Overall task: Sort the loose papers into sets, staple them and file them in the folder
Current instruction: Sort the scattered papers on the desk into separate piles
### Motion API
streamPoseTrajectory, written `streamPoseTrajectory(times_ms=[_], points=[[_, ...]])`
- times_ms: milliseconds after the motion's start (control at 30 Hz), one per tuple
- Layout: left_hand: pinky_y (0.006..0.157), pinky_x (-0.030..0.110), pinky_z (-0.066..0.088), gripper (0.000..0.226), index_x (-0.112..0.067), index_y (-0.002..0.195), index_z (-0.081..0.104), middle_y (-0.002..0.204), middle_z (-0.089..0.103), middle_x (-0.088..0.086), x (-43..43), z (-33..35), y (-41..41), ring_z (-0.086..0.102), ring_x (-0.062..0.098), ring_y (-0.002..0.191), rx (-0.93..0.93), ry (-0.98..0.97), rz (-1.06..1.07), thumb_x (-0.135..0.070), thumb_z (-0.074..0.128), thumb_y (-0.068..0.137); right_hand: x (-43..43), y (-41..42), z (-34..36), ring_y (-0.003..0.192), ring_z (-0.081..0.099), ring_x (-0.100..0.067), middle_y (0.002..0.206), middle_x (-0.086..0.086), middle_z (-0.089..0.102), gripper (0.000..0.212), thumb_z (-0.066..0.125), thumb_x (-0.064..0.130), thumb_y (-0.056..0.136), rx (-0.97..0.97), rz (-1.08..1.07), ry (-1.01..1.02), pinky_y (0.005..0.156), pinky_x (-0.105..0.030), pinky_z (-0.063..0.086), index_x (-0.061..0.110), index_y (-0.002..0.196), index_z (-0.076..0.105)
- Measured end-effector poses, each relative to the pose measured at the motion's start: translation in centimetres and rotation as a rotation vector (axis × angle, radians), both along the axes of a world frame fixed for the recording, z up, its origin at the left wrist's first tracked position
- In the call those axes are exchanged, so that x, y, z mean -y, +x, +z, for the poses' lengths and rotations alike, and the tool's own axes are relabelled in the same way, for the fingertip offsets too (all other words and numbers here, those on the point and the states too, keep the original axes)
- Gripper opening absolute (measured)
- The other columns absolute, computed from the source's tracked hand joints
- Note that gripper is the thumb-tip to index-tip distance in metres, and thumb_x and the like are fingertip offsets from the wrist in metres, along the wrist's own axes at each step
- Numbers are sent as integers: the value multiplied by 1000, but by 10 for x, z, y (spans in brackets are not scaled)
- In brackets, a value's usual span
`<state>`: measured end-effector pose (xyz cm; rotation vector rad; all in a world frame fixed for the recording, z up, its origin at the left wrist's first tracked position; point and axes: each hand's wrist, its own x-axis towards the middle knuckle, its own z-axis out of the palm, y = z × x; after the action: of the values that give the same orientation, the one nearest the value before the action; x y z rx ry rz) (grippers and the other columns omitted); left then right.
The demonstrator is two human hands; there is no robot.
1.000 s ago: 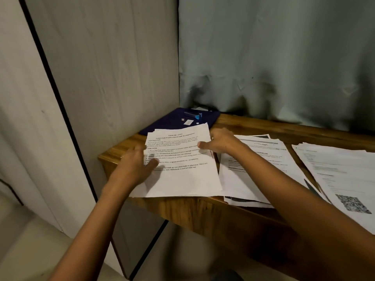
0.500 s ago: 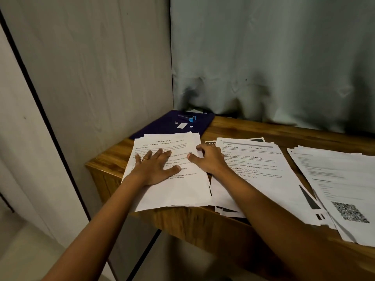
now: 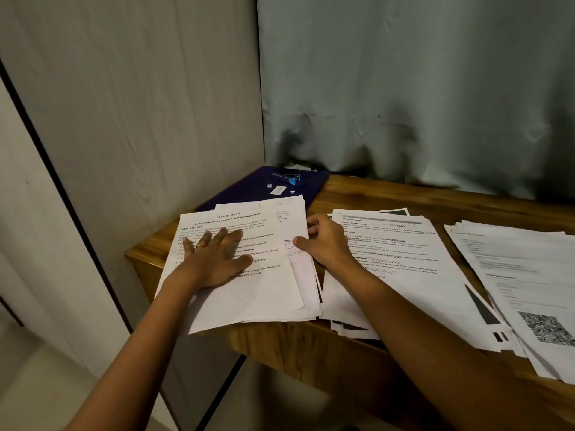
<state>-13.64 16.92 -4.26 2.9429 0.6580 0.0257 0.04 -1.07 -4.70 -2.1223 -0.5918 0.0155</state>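
The left hand (image 3: 214, 259) was curled at the paper's edge a second ago. It now lies flat with fingers spread, pressing on the top sheet (image 3: 236, 284) of the left stack (image 3: 306, 293), which sits just in front of the folder (image 3: 249, 188) and overlaps its near edge. Under that push the top sheet has swung off square to the left and uncovered a strip of the page beneath, which carries small pink handwriting.

The right hand (image 3: 326, 241) has moved from the face of the sheet to the stack's right edge. Its thumb rests on the uncovered page and its fingers curl at the edge. I cannot tell whether it pinches the sheets or only steadies them.

I judge this to be sorting still, with one sheet being peeled from the rest. Nothing looks stapled or filed yet.

The dark blue folder lies closed in the back corner of the worktop (image 3: 404, 194), and the stapler (image 3: 287, 176) rests on it. In front and to the right of the folder is the middle stack (image 3: 404, 265), loosely fanned. Farther right again is the right stack (image 3: 513, 275), whose top page shows a printed code square. All are thin white printed sheets with uneven edges, and several hang over the worktop's near edge.
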Motion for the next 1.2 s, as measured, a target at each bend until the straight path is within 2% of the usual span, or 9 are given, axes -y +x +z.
streamPoseTrajectory(times_ms=[133, 333, 500, 667, 833, 967, 1100, 1200], points=[[111, 58, -17, 61, -37, 151, 3, 161, -7, -3, 9, 0, 4, -10, 28, 147, 53, -35, -80, -51, 30, 99, 0, 0, 2, 95, 64, -19, 98, 4, 69, 39, 80, 30, 73, -31, -14, 56, 90, -49, 49, 25, 101, 53], [110, 55, -17, 69, -37, 152, 4, 160, -7, -3, 29, -8, 9, -8, 27, 147, 61, -5, -97, -66, 22, 92, -1, 2, 3, 87, 67, -20, 87, 0, 70, 28, 78, 20, 76, -63, -63, 132, 89, -48, 51, 24, 93, 55], [112, 56, -15, 70, -36, 152, 4, 160, -7, -4, 27, -9, 8, -7, 27, 148, 66, -6, -94, -67, 22, 91, -2, 2, 4, 85, 67, -19, 86, 1, 71, 25, 77, 22, 77, -56, -75, 122, 87, -47, 52, 26, 89, 55], [112, 56, -15, 71, -36, 152, 4, 160, -6, -4, 28, -9, 9, -6, 27, 148, 84, -3, -107, -67, 23, 90, 0, 1, 7, 84, 67, -18, 92, -1, 70, 20, 72, 20, 81, -39, -108, 111, 81, -44, 56, 25, 90, 56], [111, 55, -15, 72, -36, 152, 5, 160, -6, -5, 27, -8, 10, -7, 27, 148, 90, -18, -110, -68, 24, 90, 2, 0, 6, 78, 67, -16, 83, 1, 69, 18, 74, 19, 77, -18, -120, 153, 79, -43, 56, 25, 85, 59], [112, 55, -15, 72, -37, 151, 5, 160, -6, -6, 26, -9, 9, -7, 27, 148, 93, -17, -109, -68, 24, 89, 2, -2, 4, 78, 65, -17, 78, 4, 66, 13, 73, 20, 79, 25, -127, 166, 82, -44, 54, 24, 79, 61], [111, 54, -15, 72, -36, 151, 5, 160, -6, -5, 27, -9, 9, -5, 26, 148, 91, -12, -106, -68, 24, 89, 1, -4, 3, 87, 62, -20, 88, 1, 69, 13, 73, 31, 80, 39, -85, 150, 84, -45, 53, 19, 82, 68], [111, 55, -15, 72, -37, 151, 5, 160, -5, -5, 26, -9, 10, -5, 27, 148, 89, -15, -102, -69, 23, 89, 3, -5, 7, 88, 62, -23, 85, 3, 69, 12, 74, 31, 79, 54, -98, 186, 83, -44, 52, 22, 76, 66]])
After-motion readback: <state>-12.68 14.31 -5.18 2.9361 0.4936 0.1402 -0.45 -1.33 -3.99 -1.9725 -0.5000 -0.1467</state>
